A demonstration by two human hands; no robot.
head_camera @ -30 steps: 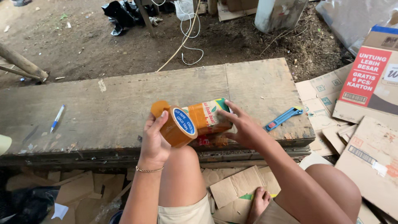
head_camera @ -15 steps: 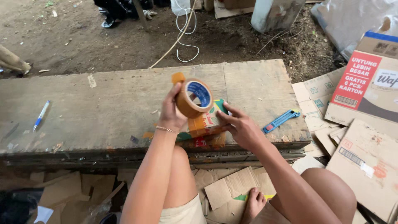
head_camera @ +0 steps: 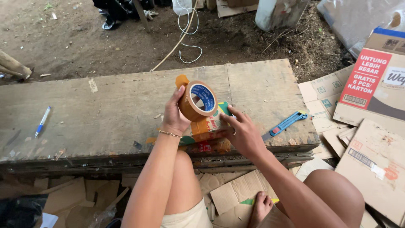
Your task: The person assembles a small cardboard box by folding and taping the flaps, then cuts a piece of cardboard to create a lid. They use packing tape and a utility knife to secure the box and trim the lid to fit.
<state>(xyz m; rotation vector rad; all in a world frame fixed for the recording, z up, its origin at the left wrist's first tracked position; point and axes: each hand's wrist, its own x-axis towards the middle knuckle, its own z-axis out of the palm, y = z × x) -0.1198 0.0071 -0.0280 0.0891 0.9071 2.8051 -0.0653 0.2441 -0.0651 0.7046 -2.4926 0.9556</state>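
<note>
Wooden platform (head_camera: 105, 109) is the bench: low and flat, so the small printed package (head_camera: 206, 131) can lie on its near edge and get pinned in place. Flattened cardboard (head_camera: 371, 169) lies stacked at right, within arm's reach. Right hand (head_camera: 242, 133) lies flat on the package, fingers spread, pressing it and the tape strip down, gripping nothing. Left hand (head_camera: 175, 116) has fingers curled around the brown tape roll (head_camera: 197, 101), holding it raised just above the package, tape running down to it under tension. Blue box cutter (head_camera: 287, 124) sits just right of the right hand; blue pen (head_camera: 42, 121) well apart at left.

Versus half a second earlier: roll is roughly level, turned a bit more face-on; right hand has flattened onto the package.
</note>
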